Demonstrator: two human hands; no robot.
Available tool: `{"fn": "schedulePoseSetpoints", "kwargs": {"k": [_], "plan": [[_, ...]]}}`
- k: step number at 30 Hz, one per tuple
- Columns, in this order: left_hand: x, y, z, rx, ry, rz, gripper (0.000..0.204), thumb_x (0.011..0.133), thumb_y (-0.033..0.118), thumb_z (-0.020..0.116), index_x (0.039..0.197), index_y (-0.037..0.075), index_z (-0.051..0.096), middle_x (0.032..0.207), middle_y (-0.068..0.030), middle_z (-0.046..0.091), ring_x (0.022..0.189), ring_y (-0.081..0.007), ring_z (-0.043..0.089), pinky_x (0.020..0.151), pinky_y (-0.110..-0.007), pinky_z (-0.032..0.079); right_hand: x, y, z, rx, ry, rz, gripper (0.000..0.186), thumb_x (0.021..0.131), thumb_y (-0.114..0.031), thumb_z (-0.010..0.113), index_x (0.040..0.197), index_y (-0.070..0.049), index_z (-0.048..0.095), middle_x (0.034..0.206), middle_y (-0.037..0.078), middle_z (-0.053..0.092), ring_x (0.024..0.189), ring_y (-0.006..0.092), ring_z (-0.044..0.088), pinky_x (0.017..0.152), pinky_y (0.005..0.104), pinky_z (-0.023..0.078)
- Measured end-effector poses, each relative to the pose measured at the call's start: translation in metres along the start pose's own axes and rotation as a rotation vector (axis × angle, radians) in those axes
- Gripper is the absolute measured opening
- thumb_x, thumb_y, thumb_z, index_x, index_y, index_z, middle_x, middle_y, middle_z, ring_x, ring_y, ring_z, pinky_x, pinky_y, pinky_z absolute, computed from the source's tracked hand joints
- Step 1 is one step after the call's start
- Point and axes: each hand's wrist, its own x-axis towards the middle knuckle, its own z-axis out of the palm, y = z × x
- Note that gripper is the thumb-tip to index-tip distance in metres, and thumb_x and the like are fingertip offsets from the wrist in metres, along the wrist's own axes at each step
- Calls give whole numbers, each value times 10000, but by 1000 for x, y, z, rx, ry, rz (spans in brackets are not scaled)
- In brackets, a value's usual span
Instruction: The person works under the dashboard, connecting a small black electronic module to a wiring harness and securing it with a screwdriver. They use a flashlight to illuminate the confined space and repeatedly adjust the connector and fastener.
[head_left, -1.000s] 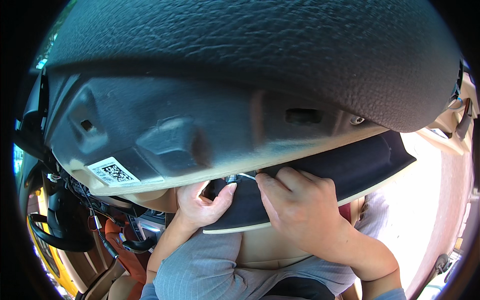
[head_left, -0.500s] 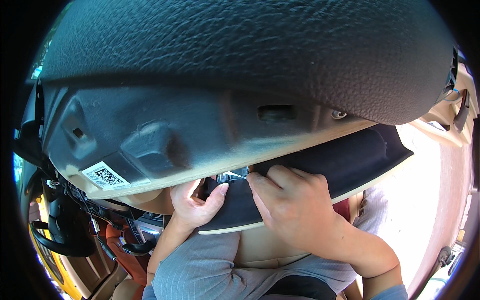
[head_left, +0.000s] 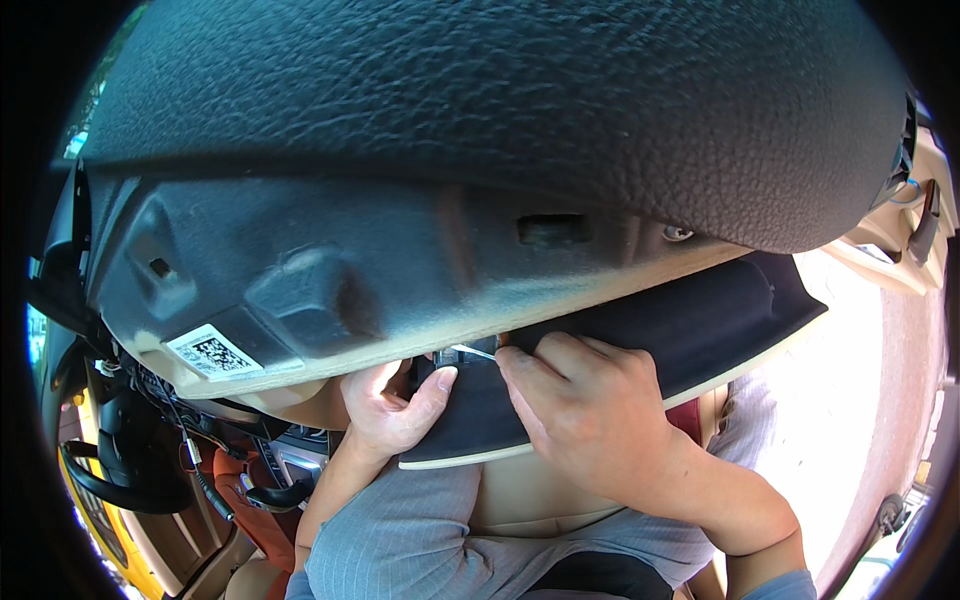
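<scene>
Across my lap lies a black panel [head_left: 690,320] with a cream edge. My left hand [head_left: 392,408] is closed at the panel's far edge, its thumb pressed against a small dark glossy part [head_left: 448,357] and its other fingers partly hidden. Between the thumb and fingertips of my right hand [head_left: 585,405] is pinched a thin white-tipped stick [head_left: 474,351]. Its tip points left and touches or lies just over the small part. The overhanging dashboard hides the far side of that part.
A dark textured dashboard [head_left: 450,90] looms close above my hands, with a hard underside [head_left: 400,240] and a printed label [head_left: 212,352]. Loose cables [head_left: 200,465] hang at the left near a steering wheel [head_left: 125,495]. An open car door [head_left: 910,225] stands at the right.
The stick's tip shows a very slight shift at the small part. Both hands and the panel stay almost where they were.
</scene>
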Motion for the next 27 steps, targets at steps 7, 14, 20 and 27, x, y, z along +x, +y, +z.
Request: {"fn": "schedulePoseSetpoints", "kwargs": {"k": [7, 14, 20, 27], "plan": [[1, 0, -1, -2, -3, 0, 500, 896, 89, 777, 1329, -109, 623, 1330, -192, 653, 1242, -238, 617, 1113, -364, 443, -1, 0, 1, -10, 3, -4, 231, 790, -46, 772, 1020, -29, 748, 701, 46, 532, 560, 209, 592, 473, 341, 440], [2, 2, -1, -8, -3, 13, 501, 887, 83, 766, 1329, -109, 629, 1327, -189, 661, 1235, -235, 622, 1106, -355, 446, -1, 1, 2, -11, 15, -10, 227, 784, -34, 774, 1009, -21, 755, 698, 46, 534, 558, 206, 588, 475, 337, 443], [3, 2, 0, -26, -1, 9, 497, 878, 66, 754, 1328, -106, 633, 1328, -189, 667, 1243, -234, 621, 1112, -357, 445, -2, 1, 3, -26, 17, -18, 197, 778, -68, 738, 970, -27, 725, 715, 44, 541, 588, 193, 604, 477, 324, 459], [2, 2, 0, -51, -2, -7, 491, 864, 38, 744, 1321, -105, 636, 1337, -193, 667, 1250, -238, 619, 1123, -362, 437, -3, 2, 2, -62, -7, -35, 155, 780, -140, 656, 900, -43, 662, 748, 43, 543, 641, 170, 626, 477, 304, 483]]}}
